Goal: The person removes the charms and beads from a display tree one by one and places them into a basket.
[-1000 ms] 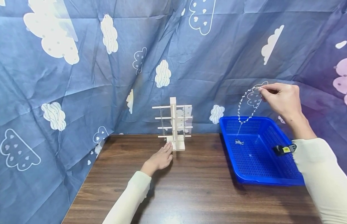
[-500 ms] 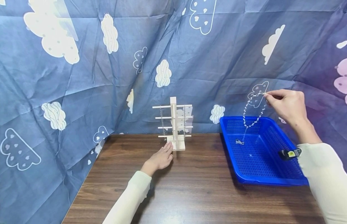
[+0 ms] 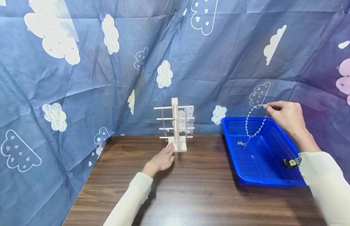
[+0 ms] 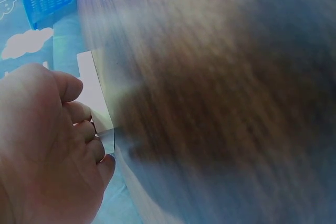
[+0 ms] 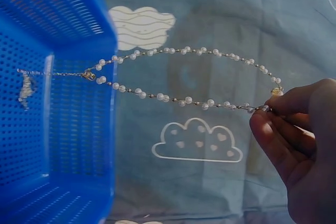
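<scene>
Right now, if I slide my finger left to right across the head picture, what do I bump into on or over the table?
Left sleeve → wooden stand → little silvery clump → beaded necklace → right hand.

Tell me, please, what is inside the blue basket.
Inside the blue basket, a small silvery heap lies on the bottom. The black wrist device hides part of the right wall; what is behind it cannot be seen.

No readable text or numbers, yellow label (image 3: pixel 292 162) on black wrist device (image 3: pixel 286 163), markings too small to tell
</scene>
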### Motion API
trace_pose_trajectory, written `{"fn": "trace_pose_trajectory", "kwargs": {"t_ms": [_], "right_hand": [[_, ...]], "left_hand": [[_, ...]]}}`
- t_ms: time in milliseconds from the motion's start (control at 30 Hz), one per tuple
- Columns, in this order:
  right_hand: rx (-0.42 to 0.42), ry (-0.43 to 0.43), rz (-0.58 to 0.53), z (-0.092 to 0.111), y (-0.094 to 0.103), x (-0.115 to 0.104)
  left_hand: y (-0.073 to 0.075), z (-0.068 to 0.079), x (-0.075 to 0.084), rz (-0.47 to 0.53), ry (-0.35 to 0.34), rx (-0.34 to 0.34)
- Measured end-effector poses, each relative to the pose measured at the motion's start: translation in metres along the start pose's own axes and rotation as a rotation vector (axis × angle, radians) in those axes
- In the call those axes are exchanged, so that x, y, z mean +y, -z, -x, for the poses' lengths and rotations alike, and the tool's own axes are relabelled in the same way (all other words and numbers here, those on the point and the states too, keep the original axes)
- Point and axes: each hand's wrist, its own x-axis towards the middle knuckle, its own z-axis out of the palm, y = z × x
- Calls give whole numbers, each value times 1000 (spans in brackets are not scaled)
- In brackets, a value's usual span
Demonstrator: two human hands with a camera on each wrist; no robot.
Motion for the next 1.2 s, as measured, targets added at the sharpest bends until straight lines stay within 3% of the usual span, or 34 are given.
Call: {"fn": "trace_pose_trajectory", "kwargs": {"t_ms": [233,833,1200], "right_hand": [[-48,72,44,8,-17,12],[-241,56,79,18,-51,32],[-371,-13,119,23,-67,47]], "left_hand": [[2,2,1,-9,-1,0],[1,-1,0,-21,4,-4],[-1,-1,1,-16,3,-2]]}}
